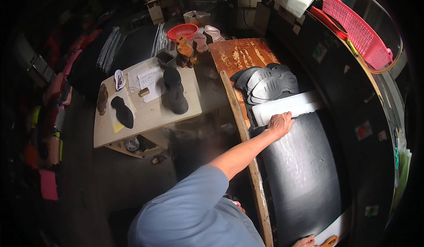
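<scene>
A glossy black sheet (pixel 300 158) lies lengthwise along the bench on my right. My left hand (pixel 280 124) is closed at its far edge, fingers curled there, beside a white board (pixel 287 106). At the bottom of the view, my right hand (pixel 305 241) is partly cut off. Its fingers are bent at the sheet's near edge. Close to it are a second white board (pixel 336 230) and a tool with an orange-brown wooden handle (pixel 330 241). Past the far board, several dark grey sole-shaped pieces (pixel 271 83) lie in a pile.
A rusty orange plate (pixel 240 52) lies beyond the pile. Along the bench's left side runs a wooden rail (pixel 254 172). A pale table (pixel 154 114) on the left holds papers and sole-shaped pieces. A dark machine panel (pixel 353 101) rises on the right, with a pink basket (pixel 360 32) above it.
</scene>
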`<state>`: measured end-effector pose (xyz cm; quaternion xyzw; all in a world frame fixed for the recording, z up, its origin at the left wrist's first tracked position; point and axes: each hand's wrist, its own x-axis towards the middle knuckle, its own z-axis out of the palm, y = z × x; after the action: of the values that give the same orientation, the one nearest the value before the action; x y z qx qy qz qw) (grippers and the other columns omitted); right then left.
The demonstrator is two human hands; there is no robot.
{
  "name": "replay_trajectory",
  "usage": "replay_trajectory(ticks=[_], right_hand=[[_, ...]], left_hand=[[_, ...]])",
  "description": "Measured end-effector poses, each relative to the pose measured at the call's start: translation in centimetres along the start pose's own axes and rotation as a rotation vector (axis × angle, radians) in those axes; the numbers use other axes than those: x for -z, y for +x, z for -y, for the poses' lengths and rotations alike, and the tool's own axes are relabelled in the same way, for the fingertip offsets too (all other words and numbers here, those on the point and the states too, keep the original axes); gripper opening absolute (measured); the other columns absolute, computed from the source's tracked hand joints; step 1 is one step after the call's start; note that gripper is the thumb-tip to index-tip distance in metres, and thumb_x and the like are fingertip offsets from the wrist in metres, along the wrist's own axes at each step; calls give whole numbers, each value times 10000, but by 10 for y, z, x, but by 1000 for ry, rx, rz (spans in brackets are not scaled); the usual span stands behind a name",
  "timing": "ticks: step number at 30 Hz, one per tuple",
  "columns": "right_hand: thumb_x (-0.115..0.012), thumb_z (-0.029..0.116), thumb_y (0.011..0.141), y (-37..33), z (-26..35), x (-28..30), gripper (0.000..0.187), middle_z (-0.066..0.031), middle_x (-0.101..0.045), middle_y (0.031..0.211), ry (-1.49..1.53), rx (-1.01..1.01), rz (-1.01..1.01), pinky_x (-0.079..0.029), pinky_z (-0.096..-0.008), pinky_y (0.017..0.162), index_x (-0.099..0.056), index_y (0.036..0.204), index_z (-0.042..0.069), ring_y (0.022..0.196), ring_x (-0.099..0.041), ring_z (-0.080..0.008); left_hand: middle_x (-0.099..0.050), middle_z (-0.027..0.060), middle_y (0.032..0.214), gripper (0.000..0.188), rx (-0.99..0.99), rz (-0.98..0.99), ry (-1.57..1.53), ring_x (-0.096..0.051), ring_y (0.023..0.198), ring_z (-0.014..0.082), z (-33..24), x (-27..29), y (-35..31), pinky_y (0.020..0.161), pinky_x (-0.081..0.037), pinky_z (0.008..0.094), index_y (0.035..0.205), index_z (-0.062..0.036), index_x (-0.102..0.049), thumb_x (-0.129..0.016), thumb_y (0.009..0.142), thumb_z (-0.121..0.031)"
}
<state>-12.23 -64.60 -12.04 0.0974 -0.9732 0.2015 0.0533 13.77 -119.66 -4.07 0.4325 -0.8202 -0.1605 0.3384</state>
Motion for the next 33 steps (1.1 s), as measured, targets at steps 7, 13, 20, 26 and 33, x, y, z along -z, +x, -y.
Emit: replay_trajectory(ticks=[7,13,20,26,33], right_hand=[[-617,401,1077,9,-5,-4,386,-153,-671,844,4,9,16,-484,-452,672,-698,1088,24,757,-617,-327],[-624,396,1074,11,-11,-6,389,-140,-651,821,9,20,32,-477,-440,665,-688,1068,12,740,-596,-304],[-633,390,1071,13,-16,-6,395,-124,-627,793,23,28,45,-469,-426,658,-677,1046,-2,720,-573,-277],[-640,386,1068,12,-27,-8,402,-111,-607,770,53,30,56,-463,-414,651,-667,1027,-14,702,-552,-254],[-648,380,1064,16,-48,0,412,-95,-583,742,102,65,60,-455,-400,644,-655,1004,-27,682,-529,-228]], left_hand=[[-749,207,899,313,11,-9,10,-757,836,401,-1,-1,1,755,-605,507,1038,-9,-614,-654,1024,-319],[-750,206,901,331,0,-23,55,-759,827,399,-1,-1,0,753,-610,507,1047,-6,-620,-655,1028,-335],[-753,211,894,334,16,-22,50,-758,829,403,-2,1,0,753,-607,508,1037,-6,-630,-662,1026,-338],[-750,230,900,333,41,19,-8,-749,842,430,-4,10,2,771,-596,530,1031,-3,-642,-657,1030,-335],[-750,251,853,371,98,29,-46,-749,849,446,2,5,7,785,-590,540,1042,-21,-697,-701,990,-389]])
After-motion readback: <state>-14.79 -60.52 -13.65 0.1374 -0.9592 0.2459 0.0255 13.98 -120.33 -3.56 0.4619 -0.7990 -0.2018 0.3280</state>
